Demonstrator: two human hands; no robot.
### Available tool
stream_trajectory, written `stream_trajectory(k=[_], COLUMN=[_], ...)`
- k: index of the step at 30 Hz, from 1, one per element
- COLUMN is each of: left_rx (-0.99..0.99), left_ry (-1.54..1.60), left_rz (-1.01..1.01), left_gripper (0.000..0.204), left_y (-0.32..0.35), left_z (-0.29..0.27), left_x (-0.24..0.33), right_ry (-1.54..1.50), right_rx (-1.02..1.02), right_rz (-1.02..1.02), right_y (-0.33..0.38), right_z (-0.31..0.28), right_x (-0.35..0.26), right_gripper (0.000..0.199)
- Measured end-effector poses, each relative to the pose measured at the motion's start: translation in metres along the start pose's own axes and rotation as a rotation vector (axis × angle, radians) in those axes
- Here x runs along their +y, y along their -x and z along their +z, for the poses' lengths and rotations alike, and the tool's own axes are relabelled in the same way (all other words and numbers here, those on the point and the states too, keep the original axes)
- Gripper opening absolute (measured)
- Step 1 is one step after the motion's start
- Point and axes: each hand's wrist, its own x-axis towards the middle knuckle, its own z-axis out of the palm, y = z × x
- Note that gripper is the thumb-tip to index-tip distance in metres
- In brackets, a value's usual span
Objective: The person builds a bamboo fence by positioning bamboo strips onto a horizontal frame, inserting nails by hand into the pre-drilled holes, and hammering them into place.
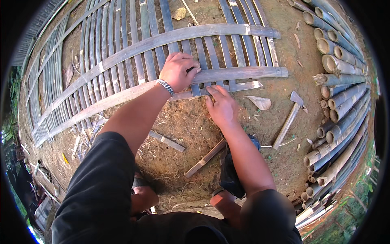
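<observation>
Mat [134,65] of bamboo strips — stiff, springy, sharp-edged; grip by flat faces. Left hand [178,71] curled, pinching strip [239,73]; right hand [221,106] spread, pressing near edge.

Both arms come in from the bottom & reach fwd, bare below dark short sleeves. The left hand [178,71] is farther out. Its fingers curl down in a loose fist, knuckles up, w/ a silver chain on the wrist. The right hand [221,106] is just below it, near but apart. It lies flat, palm down, fingers straight & pointing up-left. Both knees show near the bottom.
</observation>
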Motion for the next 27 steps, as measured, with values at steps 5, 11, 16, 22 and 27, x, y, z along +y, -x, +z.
stream_trajectory(k=[5, 11, 16, 22, 27], left_rx=[-0.061, -0.082, -0.045, -0.023, 0.002], left_ry=[0.141, 0.146, 0.14, 0.127, 0.102], left_rz=[0.004, -0.038, -0.008, 0.042, 0.064], left_gripper=[0.011, 0.007, 0.008, 0.007, 0.005], left_y=[-0.003, -0.003, 0.0, 0.002, 0.002], left_z=[0.004, 0.009, 0.009, 0.008, 0.009], left_x=[0.005, 0.018, 0.017, 0.015, 0.017], right_ry=[0.003, 0.01, 0.021, 0.034, 0.022], right_rx=[-0.002, -0.021, 0.006, -0.01, -0.03], right_rz=[0.024, 0.049, 0.006, -0.005, 0.021], right_y=[-0.001, -0.002, -0.002, -0.001, -0.001], right_z=[-0.003, -0.004, 0.0, -0.001, -0.005], right_x=[-0.005, -0.005, -0.001, -0.002, -0.004], right_gripper=[0.031, 0.031, 0.03, 0.03, 0.033])
